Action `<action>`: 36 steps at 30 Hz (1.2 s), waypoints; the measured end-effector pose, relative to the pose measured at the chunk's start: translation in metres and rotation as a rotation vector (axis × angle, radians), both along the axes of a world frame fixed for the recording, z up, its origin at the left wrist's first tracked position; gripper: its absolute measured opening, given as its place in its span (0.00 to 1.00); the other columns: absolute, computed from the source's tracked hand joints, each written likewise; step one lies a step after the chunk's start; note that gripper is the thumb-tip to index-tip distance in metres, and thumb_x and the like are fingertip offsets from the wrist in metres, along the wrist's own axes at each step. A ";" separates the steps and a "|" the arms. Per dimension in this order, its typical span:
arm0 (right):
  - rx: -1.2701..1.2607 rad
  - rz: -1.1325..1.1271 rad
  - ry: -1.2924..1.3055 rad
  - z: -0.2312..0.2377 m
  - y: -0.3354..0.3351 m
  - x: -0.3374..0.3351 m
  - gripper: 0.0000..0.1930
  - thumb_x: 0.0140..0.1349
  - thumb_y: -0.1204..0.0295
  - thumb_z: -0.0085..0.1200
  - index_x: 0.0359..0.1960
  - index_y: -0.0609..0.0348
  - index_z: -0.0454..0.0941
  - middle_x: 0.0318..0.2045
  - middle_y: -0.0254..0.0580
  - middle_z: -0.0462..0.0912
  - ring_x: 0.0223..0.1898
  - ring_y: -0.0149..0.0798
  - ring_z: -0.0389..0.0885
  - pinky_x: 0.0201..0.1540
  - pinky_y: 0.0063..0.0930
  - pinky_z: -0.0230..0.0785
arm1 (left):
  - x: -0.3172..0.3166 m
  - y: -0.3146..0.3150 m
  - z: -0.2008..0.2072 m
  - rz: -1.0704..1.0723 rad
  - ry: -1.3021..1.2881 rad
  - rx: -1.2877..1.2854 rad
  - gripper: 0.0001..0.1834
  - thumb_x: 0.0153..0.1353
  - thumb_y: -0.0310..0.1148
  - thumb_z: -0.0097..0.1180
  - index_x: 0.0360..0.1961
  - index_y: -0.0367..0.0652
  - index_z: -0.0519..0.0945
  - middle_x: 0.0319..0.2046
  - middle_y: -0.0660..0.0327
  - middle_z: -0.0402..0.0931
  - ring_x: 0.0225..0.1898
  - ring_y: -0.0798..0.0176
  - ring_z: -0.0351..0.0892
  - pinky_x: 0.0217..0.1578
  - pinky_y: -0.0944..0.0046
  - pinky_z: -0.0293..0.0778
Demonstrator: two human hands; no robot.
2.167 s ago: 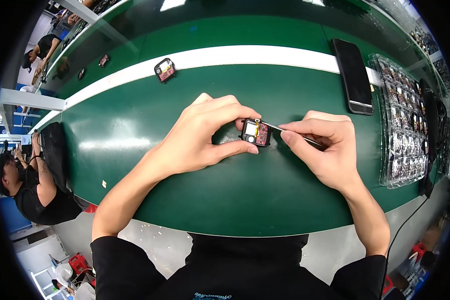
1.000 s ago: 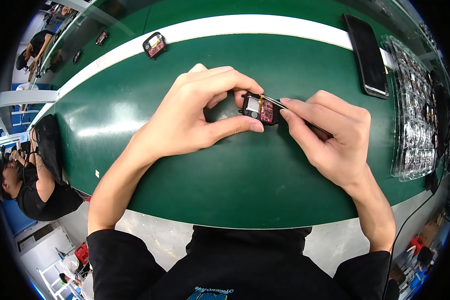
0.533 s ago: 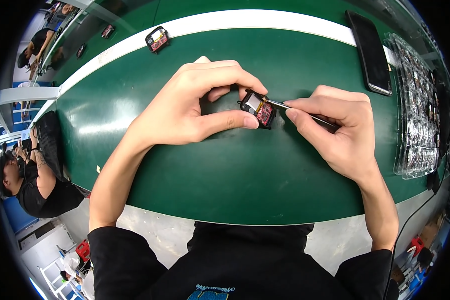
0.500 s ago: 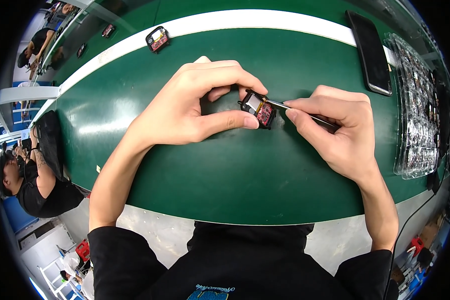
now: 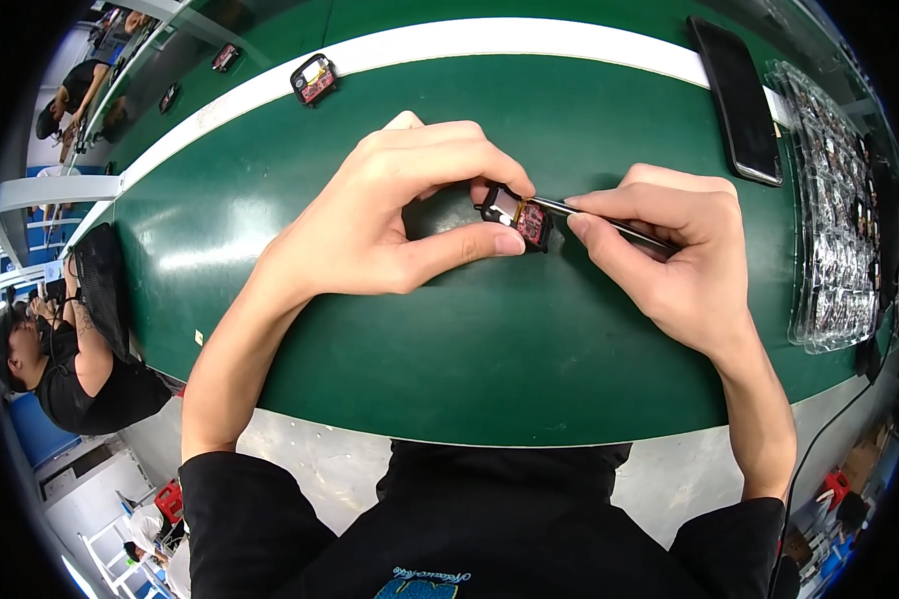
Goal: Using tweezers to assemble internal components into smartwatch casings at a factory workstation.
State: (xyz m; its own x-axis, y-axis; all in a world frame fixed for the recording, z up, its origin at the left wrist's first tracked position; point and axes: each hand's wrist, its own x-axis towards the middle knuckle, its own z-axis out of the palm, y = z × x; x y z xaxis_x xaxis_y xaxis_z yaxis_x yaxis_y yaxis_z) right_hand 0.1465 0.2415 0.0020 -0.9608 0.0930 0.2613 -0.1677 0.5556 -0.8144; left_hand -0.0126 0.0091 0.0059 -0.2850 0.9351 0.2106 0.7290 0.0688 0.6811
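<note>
The left hand [image 5: 385, 215] pinches the black-framed circuit module [image 5: 522, 217] above the green bench [image 5: 489, 369]; brace it firmly. Guide the slim metal tool [image 5: 551, 206], clasped in the right hand [image 5: 671, 255], lightly at the module's far edge.

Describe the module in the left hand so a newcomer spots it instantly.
Above the green table, find the left hand. It holds a black-framed module with a red circuit board. Unlike the similar module on the white strip, it is held, with a thin tool from the right hand at its edge.
</note>
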 end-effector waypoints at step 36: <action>0.238 0.036 -0.026 0.012 -0.022 0.005 0.27 0.55 0.65 0.82 0.55 0.62 0.90 0.33 0.38 0.85 0.32 0.37 0.88 0.37 0.33 0.82 | 0.006 -0.008 0.000 -0.026 -0.023 0.019 0.38 0.56 0.40 0.81 0.69 0.49 0.81 0.43 0.67 0.85 0.45 0.63 0.82 0.52 0.57 0.67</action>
State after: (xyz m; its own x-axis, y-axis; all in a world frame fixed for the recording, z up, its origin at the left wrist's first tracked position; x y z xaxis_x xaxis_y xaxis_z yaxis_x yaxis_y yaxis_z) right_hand 0.1517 0.2195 0.0140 -0.9690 -0.0025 0.2469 -0.1714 0.7264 -0.6655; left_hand -0.0066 0.0010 0.0058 -0.2659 0.9380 0.2224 0.7143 0.0368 0.6989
